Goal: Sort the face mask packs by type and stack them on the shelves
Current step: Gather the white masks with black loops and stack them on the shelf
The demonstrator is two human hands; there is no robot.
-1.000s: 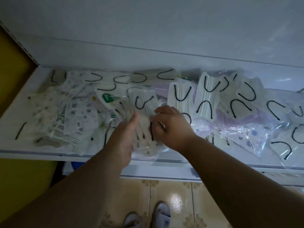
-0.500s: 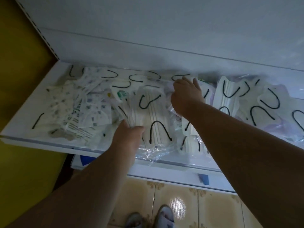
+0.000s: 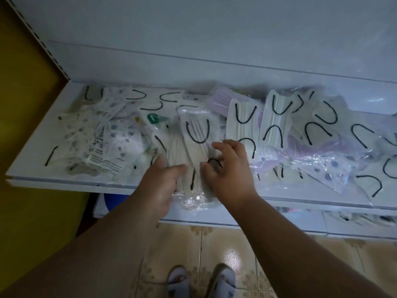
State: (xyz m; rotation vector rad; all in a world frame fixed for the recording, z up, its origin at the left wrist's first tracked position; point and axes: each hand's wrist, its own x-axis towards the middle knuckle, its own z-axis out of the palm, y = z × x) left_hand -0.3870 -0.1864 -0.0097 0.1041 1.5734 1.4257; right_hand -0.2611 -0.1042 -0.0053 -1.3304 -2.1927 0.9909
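Both hands work a white mask pack [image 3: 194, 145] at the shelf [image 3: 53, 181] front edge: left hand [image 3: 160, 186] grips its near end, right hand [image 3: 228, 166] hovers, fingers spread. Light, floppy, slippery plastic; best pinched at the edges.

The scene was dim and bluish; glare shone on the floor tile [image 3: 233, 255] below the shelf [image 3: 53, 181], whose edges bowed with wide-angle distortion.
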